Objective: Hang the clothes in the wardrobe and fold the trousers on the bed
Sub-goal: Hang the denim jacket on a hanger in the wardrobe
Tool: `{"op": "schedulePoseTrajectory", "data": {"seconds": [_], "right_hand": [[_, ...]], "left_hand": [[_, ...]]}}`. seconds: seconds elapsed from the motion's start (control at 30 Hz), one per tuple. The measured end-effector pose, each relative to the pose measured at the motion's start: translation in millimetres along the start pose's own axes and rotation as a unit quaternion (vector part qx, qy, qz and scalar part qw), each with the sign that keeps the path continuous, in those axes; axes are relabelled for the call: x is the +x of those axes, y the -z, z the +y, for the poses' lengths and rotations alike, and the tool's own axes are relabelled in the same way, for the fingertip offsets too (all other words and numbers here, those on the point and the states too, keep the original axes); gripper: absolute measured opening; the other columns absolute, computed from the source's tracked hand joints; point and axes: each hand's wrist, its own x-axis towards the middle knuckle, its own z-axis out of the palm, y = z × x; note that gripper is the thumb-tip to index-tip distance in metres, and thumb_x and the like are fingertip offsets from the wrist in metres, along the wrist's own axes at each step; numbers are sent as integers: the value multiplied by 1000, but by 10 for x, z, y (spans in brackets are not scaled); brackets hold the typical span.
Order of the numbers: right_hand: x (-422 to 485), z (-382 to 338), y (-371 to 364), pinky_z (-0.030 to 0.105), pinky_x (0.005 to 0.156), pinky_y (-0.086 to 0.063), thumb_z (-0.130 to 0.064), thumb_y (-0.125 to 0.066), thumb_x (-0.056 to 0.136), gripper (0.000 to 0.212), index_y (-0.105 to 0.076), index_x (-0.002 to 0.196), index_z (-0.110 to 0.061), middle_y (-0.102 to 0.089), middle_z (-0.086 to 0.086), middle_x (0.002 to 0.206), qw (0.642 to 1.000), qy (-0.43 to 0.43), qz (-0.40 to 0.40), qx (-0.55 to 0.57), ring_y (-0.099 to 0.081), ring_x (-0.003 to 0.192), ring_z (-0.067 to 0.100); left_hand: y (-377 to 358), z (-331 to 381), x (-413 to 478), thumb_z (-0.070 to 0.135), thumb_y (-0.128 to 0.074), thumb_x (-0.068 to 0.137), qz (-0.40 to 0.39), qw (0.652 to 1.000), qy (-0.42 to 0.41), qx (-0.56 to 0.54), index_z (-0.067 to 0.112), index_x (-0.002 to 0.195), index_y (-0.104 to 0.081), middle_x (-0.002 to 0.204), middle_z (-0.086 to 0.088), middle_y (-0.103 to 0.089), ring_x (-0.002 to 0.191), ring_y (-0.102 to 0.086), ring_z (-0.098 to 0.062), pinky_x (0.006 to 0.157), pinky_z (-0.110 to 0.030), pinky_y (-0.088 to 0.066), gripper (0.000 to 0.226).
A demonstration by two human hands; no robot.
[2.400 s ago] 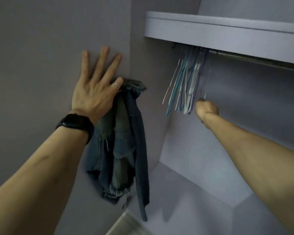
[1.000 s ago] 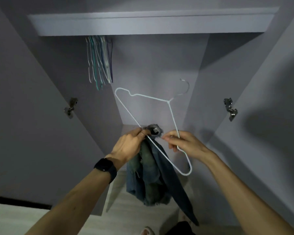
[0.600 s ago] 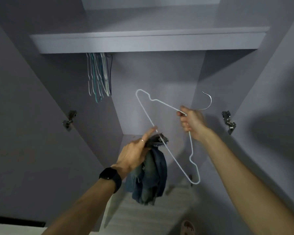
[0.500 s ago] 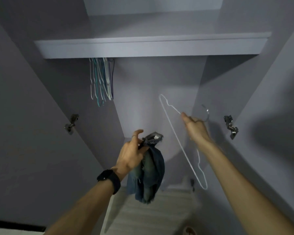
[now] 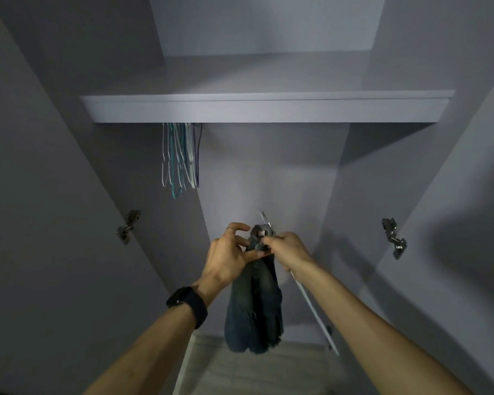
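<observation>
Open wardrobe (image 5: pixel 268 172), both hands meeting mid-opening on a dark denim garment (image 5: pixel 254 309).

Shelf (image 5: pixel 240 109) spans the top; a bunch of wire hangers (image 5: pixel 180 158) hangs under its left end, well apart from the hands. Door hinges sit at left (image 5: pixel 127 230) and right (image 5: pixel 394 238). Left hand (image 5: pixel 228 260), with watch (image 5: pixel 187 305) and ring (image 5: pixel 229 229), pinches the garment's bunched top. Right hand (image 5: pixel 288 252) is curled around a white hanger (image 5: pixel 311 306), touching that same bunch; the wire slants down under the wrist. The denim hangs limp, faded and crumpled, its hem frayed.
</observation>
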Motion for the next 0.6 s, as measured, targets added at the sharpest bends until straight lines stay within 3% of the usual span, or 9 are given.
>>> {"op": "schedulePoseTrajectory", "data": {"seconds": [0.13,0.23,0.3,0.37,0.47,0.6], "right_hand": [[69,-10,72,25,49,-31,-21,-60,91,28,-52,63,-21,-48,-6,54,998,33,14,-51,-44,52,13],[116,-9,233,26,56,-32,-24,-58,91,25,-52,67,-20,-50,-4,59,996,59,44,-53,-46,58,16],[126,-30,333,29,63,-36,-21,-59,88,23,-52,67,-22,-50,-2,61,995,85,43,-42,-48,63,16],[120,-73,380,30,66,-39,-21,-60,88,24,-55,65,-20,-53,-6,60,991,108,44,-69,-50,64,14],[90,-161,444,28,67,-42,-26,-57,91,19,-62,78,-13,-61,-6,70,978,131,82,-142,-56,70,15],[0,-263,586,27,63,-43,-26,-54,94,16,-65,85,-18,-65,-3,74,962,153,76,-215,-59,71,16]], "left_hand": [[94,-81,-30,34,-83,82,-7,1000,4,-14,25,120,-59,93,14,-72,72,-63,2,62,-8,-44,46],[217,-250,-37,33,-64,97,21,996,33,82,20,122,-64,109,9,-68,92,-63,-12,77,-20,-43,29],[241,-346,-37,36,-53,100,6,992,68,106,22,120,-63,105,0,-67,96,-63,-22,78,-29,-47,26],[205,-371,-51,49,-46,99,0,988,83,127,27,113,-61,102,-2,-64,96,-60,-22,82,-36,-51,30],[164,-299,-77,63,-42,98,45,982,41,177,23,107,-58,94,1,-58,99,-52,-21,82,-41,-52,44],[250,-329,-95,48,-45,102,65,951,-72,294,19,108,-52,104,-1,-60,101,-55,-25,81,-39,-46,30]]}}
